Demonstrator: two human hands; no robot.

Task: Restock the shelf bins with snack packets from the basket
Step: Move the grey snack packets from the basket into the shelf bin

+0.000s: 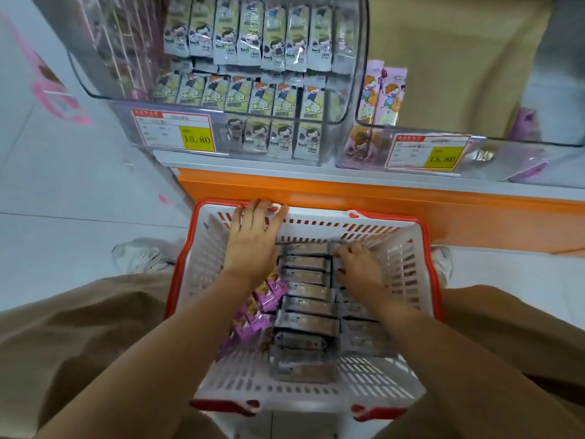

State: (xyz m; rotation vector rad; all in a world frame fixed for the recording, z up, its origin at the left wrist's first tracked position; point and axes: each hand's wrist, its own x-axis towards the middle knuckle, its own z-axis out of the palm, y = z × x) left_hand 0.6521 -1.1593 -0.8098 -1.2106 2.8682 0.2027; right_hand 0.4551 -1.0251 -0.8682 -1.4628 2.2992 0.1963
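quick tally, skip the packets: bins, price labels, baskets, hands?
Clear bins: 2
Price labels: 2
Basket: 1
Hands: 2, left hand on the basket's far rim, right hand gripping grey packets
Total: 7

**Basket open from above, left bin full**

Your basket (421,280) stands between your knees, just before the orange shelf base (411,201), and its top is open. Your left grip (253,236) lies flat on the far wall. Your right grip (357,267) curls onto the grey packets (307,308), which fill the middle and right. Purple packets (266,296) crowd the left. The basket's near floor is bare. Above, the left bin (82,74) is packed in rows. The right bin (522,141) holds only a few packets at its left end, and the rest is free.
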